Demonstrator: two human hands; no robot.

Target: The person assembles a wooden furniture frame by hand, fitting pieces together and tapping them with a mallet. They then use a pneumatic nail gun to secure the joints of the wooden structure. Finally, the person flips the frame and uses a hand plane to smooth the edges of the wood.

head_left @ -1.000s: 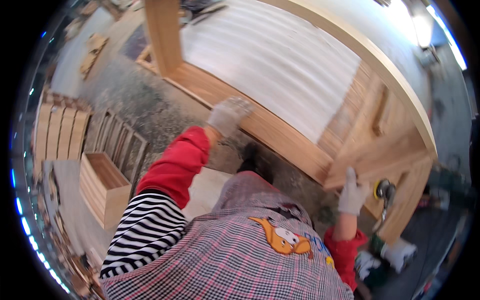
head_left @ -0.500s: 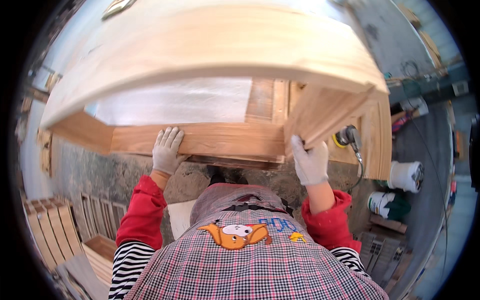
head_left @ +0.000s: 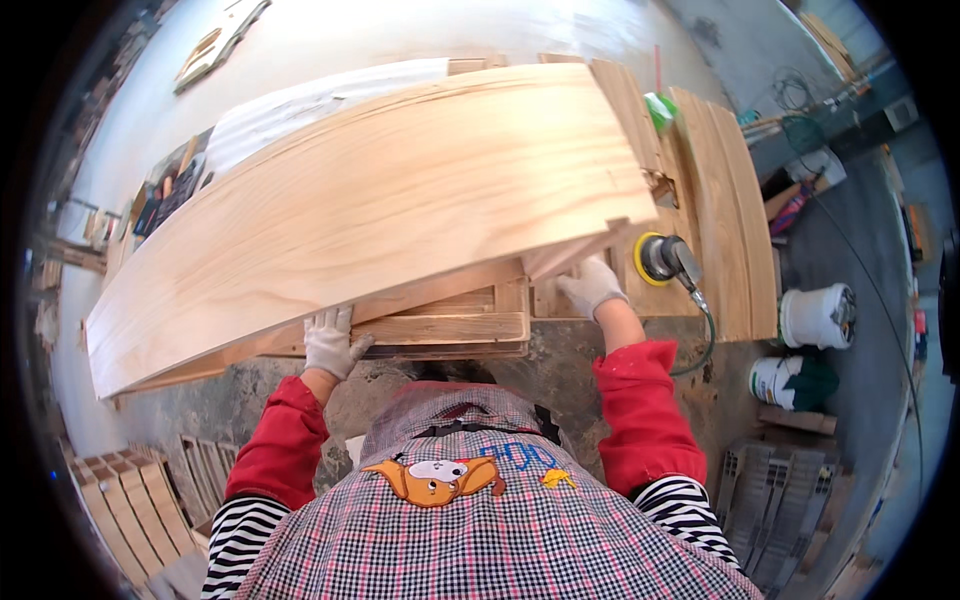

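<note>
A pale wooden box frame [head_left: 370, 190] stands slanted across the bench, its broad smooth panel facing up and its left end nearer me. My left hand [head_left: 334, 343], in a white glove, grips its near lower edge; the fingers lie against the wood under the panel and the thumb is spread to the right. My right hand [head_left: 594, 284], gloved too, is at the right end, its fingers at the lower edge of the end board and partly hidden. Close to the right of that hand sits a round sander [head_left: 660, 258] with a yellow pad rim and a hose.
Wooden panels [head_left: 738, 230] lie on the bench at right, with framed wood [head_left: 440, 328] beneath the box. Hand tools [head_left: 165, 195] are at the far left. Two white buckets, one upper [head_left: 818, 317] and one lower [head_left: 780, 382], stand on the floor at right, near grey plastic crates [head_left: 770, 510].
The box has turned and tipped, its right end shifting left and its broad panel now showing over the opening. My right hand has moved slightly left and away from me; the left stays at the near edge.
</note>
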